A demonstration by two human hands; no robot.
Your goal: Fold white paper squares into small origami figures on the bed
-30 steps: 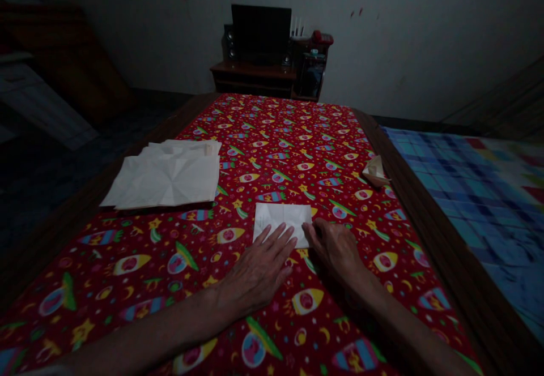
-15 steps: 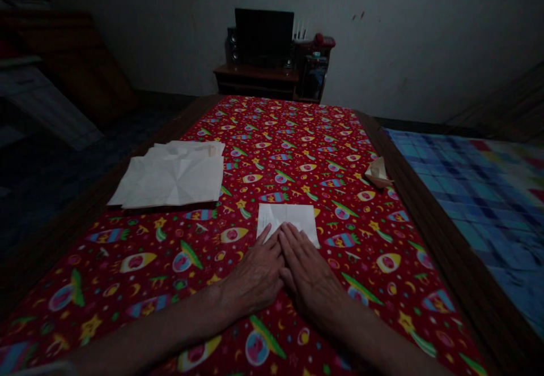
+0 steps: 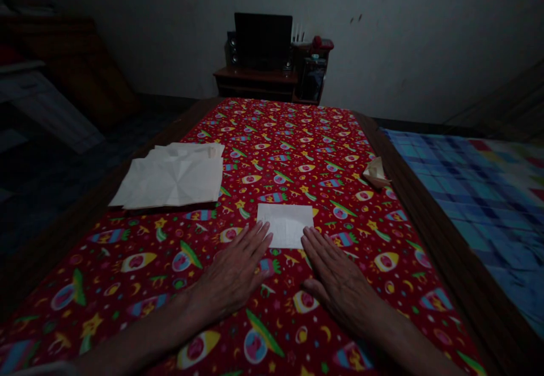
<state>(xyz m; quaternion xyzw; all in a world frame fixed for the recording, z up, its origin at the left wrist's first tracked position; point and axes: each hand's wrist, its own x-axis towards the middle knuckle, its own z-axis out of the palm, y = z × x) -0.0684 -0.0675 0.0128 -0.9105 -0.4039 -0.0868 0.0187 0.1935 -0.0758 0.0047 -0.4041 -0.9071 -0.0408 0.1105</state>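
Note:
A small white folded paper (image 3: 289, 223) lies flat on the red patterned tablecloth (image 3: 204, 285) in front of me. My left hand (image 3: 238, 265) rests at the paper's lower left corner, fingers stretched out and palm down. At the lower right corner, my right hand (image 3: 338, 277) lies with its fingers extended and the thumb set apart. Fingertips of both hands touch the paper's edges. The middle of the paper shows between the hands, with a faint crease on it.
A stack of creased white paper sheets (image 3: 174, 178) sits at the left. Near the right table edge stands a small folded paper shape (image 3: 376, 172). Beyond the table are a black monitor (image 3: 263, 39) on a cabinet and, at right, a blue checked cloth (image 3: 463, 195).
My hands were together over the paper's lower middle. They have parted sideways to its two lower corners, uncovering the paper between them.

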